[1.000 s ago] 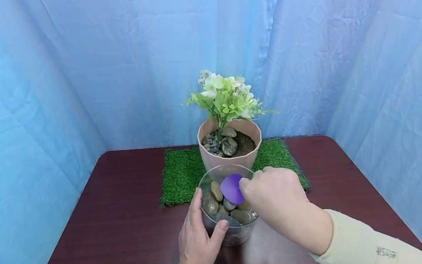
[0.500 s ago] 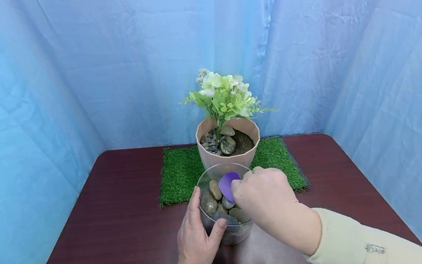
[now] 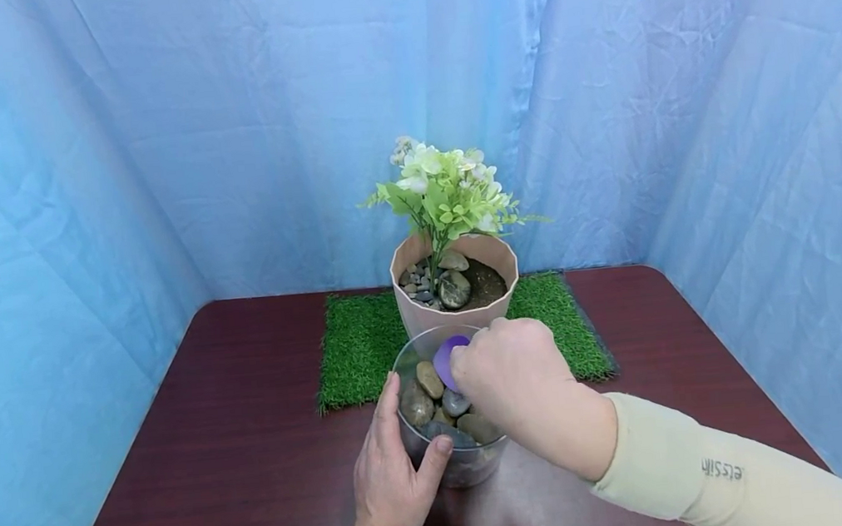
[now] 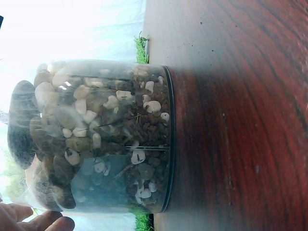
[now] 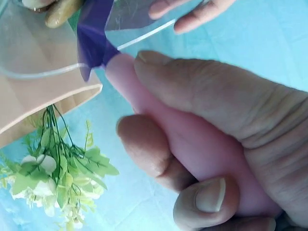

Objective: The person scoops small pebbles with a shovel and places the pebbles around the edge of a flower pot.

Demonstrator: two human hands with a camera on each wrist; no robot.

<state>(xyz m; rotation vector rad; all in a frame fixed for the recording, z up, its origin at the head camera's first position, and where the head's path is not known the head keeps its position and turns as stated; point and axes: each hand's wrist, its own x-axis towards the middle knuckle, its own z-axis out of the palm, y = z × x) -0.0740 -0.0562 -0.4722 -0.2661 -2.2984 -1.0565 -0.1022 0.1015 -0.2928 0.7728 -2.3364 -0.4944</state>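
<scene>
A clear round container [image 3: 472,463] of stones stands on the table; the left wrist view shows pebbles and dark grit lower inside it. My left hand [image 3: 394,474] rests against its left side, fingers fairly straight and thumb by the front rim. My right hand [image 3: 516,371] grips a small garden trowel by its pink handle [image 5: 187,144]. The trowel's purple blade [image 3: 446,361] is over the stones [image 3: 429,379] inside the rim, partly hidden by that hand. Behind stands a beige flowerpot [image 3: 456,318] with soil, pebbles and larger stones.
Artificial white flowers with green leaves [image 3: 452,193] rise from the flowerpot. A green grass mat [image 3: 361,352] lies under the pot on the dark red table [image 3: 254,411]. Blue curtains [image 3: 290,141] hang behind and at both sides.
My right hand has moved left and slightly away from me with the trowel, and less of the purple blade shows. The left hand stays against the container.
</scene>
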